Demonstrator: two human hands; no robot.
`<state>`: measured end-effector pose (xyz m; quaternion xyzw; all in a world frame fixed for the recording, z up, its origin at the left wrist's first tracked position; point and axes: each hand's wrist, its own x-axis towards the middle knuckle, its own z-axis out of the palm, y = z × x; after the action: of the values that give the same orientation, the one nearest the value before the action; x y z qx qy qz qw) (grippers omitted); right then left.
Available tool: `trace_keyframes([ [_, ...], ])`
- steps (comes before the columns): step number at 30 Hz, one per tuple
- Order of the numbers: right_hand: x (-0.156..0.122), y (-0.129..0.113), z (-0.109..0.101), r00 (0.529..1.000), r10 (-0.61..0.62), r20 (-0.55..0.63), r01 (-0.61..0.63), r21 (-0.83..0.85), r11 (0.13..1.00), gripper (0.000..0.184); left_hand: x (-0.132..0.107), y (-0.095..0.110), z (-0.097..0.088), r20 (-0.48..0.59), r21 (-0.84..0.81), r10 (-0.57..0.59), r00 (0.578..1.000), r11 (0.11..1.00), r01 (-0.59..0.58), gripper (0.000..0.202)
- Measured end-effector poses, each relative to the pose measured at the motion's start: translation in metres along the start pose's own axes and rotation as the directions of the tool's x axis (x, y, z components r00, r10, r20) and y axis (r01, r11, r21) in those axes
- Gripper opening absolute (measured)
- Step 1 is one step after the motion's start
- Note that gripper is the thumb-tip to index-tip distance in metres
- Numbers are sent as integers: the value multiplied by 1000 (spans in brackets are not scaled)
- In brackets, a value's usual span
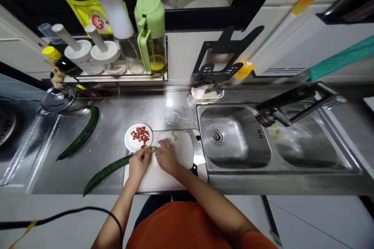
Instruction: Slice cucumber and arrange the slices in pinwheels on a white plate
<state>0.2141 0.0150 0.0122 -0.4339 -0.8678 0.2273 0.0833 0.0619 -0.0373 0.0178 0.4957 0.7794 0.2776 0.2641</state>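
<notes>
My left hand (142, 160) is closed in a pinch at a small pale-green cucumber piece (152, 149). Just right of it, my right hand (167, 157) rests with fingers apart over the left part of a white rounded tray (184, 156). A curved green scrap (174, 135) lies on this tray. Beneath is a larger pale cutting board (146, 183). A long dark-green cucumber (106, 172) reaches from the counter to my left hand, which hides its end. By the board's right edge lies a knife (197, 148). Behind my left hand, a white plate (127, 141) holds diced red pieces (140, 135).
A second cucumber (80, 138) leans near a lidded pot (60, 101) at left. To the right are a double sink (236, 140) and its faucet (288, 105). A rack (122, 78) carries seasoning jars and a green oil bottle (152, 27). A black cable (58, 214) crosses the lower left.
</notes>
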Motion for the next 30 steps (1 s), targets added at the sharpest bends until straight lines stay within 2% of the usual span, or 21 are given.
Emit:
trace_keyframes([
  [3,2,6,-6,990,117,-76,-100,200,975,20,5,0,2,52,-161,-32,998,986,40,26],
  [5,4,12,-8,985,143,-95,-104,329,939,19,9,4,7,103,-256,-54,993,964,79,26],
  [7,5,18,-10,986,148,-77,-98,453,886,15,12,10,11,157,-352,-75,985,928,126,26],
  [10,5,25,-15,977,215,7,-174,612,772,10,17,23,17,236,-495,-100,967,843,208,30],
  [15,-2,33,-29,949,306,74,-262,722,640,10,19,38,21,361,-616,-189,913,687,386,38],
  [17,-4,36,-33,941,329,85,-273,766,582,11,18,41,22,423,-626,-265,867,606,491,40],
  [18,-5,38,-35,936,338,98,-280,787,550,13,17,42,23,471,-618,-304,828,556,556,39],
  [22,-8,43,-37,927,339,159,-309,835,455,16,15,48,28,678,-524,-409,611,314,791,31],
  [24,-9,46,-37,923,342,177,-325,835,445,16,16,52,30,740,-501,-410,534,193,843,24],
  [27,-11,50,-38,922,345,175,-333,815,475,16,20,57,31,799,-474,-378,467,82,877,18],
  [30,-12,53,-40,928,330,172,-327,800,503,15,24,59,33,815,-458,-361,453,77,885,14],
])
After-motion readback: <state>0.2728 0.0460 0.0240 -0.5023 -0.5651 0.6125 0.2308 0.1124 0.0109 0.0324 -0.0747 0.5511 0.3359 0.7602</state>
